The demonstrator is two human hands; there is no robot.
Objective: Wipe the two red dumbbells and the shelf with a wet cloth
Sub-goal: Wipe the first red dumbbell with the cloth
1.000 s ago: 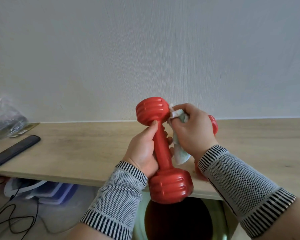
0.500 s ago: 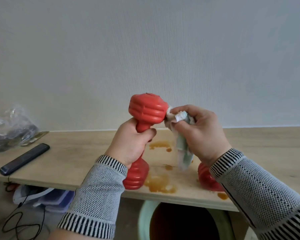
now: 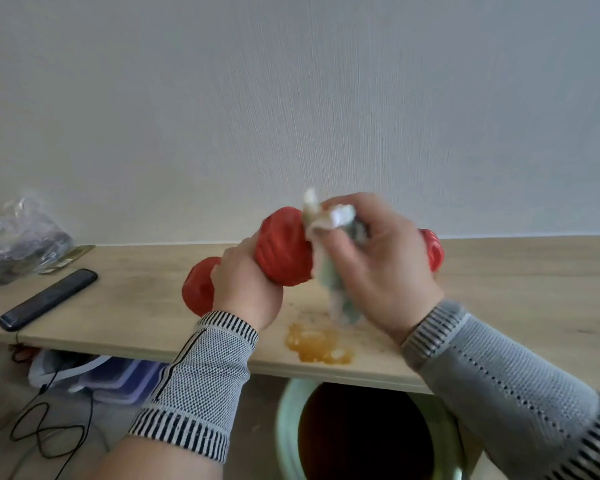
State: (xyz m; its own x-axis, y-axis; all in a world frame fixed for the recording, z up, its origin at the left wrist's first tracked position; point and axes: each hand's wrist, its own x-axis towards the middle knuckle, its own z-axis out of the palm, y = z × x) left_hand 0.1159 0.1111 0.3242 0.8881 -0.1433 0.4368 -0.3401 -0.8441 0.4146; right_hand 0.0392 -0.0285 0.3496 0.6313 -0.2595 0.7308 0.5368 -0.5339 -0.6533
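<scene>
My left hand (image 3: 245,285) grips the handle of a red dumbbell (image 3: 283,251), held tilted above the wooden shelf (image 3: 146,299), one ribbed head up at the centre and the other head low on the left. My right hand (image 3: 378,268) holds a bunched wet cloth (image 3: 329,223) pressed against the raised head; the cloth's tail hangs down. The second red dumbbell (image 3: 432,249) lies on the shelf behind my right hand, mostly hidden. A brown sticky spill (image 3: 317,344) sits on the shelf near the front edge.
A black remote (image 3: 49,299) lies on the shelf at the left, with a crumpled plastic bag (image 3: 18,240) behind it. Under the shelf stand a green bucket (image 3: 288,417), stacked plastic trays (image 3: 118,379) and black cables (image 3: 42,431). A white wall rises behind.
My left hand has tipped the dumbbell from upright to slanting, its lower head swinging out to the left. My right hand with the cloth has moved up over the raised head.
</scene>
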